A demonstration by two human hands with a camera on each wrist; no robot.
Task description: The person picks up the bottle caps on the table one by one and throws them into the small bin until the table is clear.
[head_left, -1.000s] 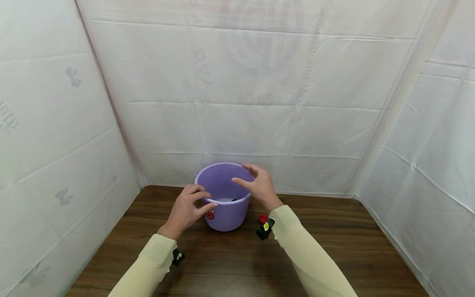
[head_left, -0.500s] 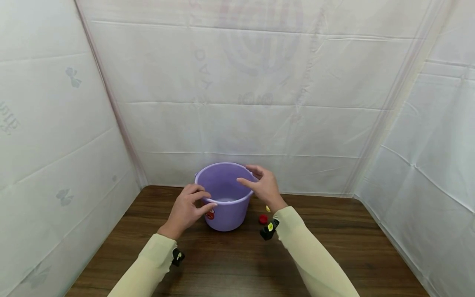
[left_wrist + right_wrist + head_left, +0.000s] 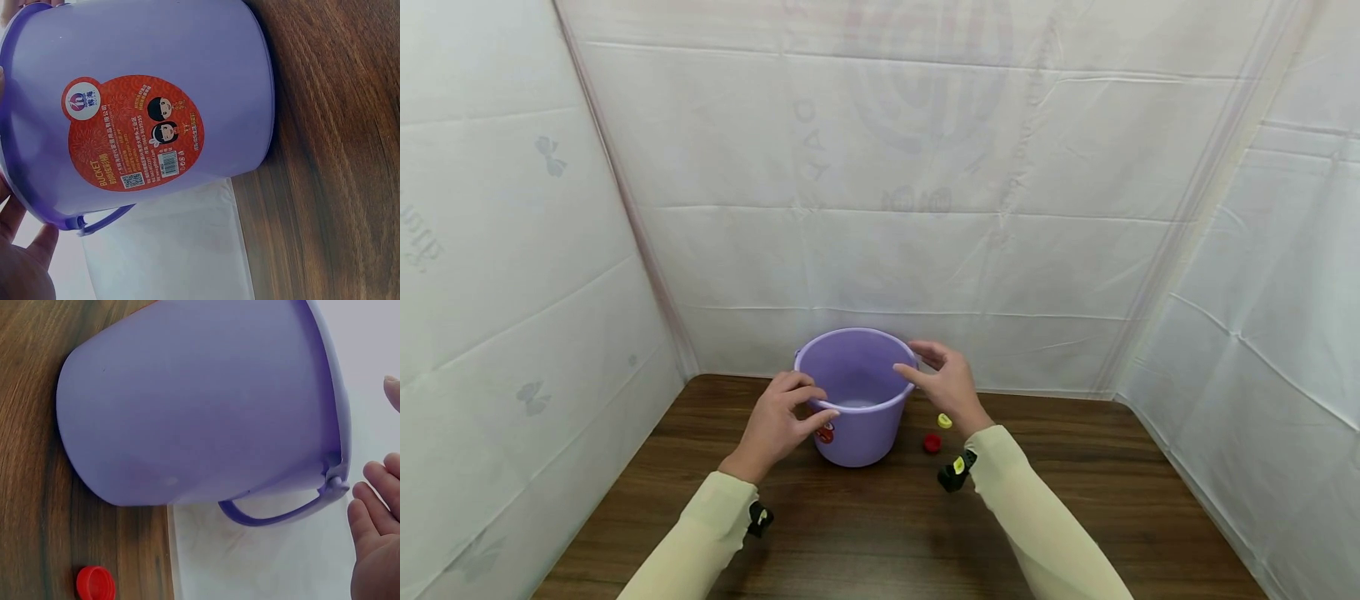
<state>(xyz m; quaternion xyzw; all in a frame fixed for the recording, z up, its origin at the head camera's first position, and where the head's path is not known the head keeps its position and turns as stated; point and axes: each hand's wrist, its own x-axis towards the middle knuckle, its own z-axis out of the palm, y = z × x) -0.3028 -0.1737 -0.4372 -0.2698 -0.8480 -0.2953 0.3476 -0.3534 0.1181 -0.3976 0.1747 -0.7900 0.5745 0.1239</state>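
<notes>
A purple plastic bucket (image 3: 857, 433) stands upright on the table. In the left wrist view a red label (image 3: 134, 134) shows on its side. My left hand (image 3: 775, 427) holds the bucket's near left rim, fingers over the edge and thumb at the front. To the right of the bucket, my right hand (image 3: 947, 383) is just outside the rim with relaxed fingers, holding nothing. The right wrist view shows that hand's fingertips close to the handle joint. A red bottle cap (image 3: 932, 443) and a yellow cap (image 3: 944, 421) lie on the table below the right hand.
The bucket's handle (image 3: 275, 515) hangs down at its far side. White sheeting (image 3: 880, 208) encloses the brown wooden table (image 3: 850, 542) at the back and both sides. Much of the bucket's floor is hidden by its front wall.
My right hand has drawn back rightward from over the bucket's rim, uncovering the yellow cap. A small dark thing glimpsed inside the bucket is out of sight now. The left hand stays put.
</notes>
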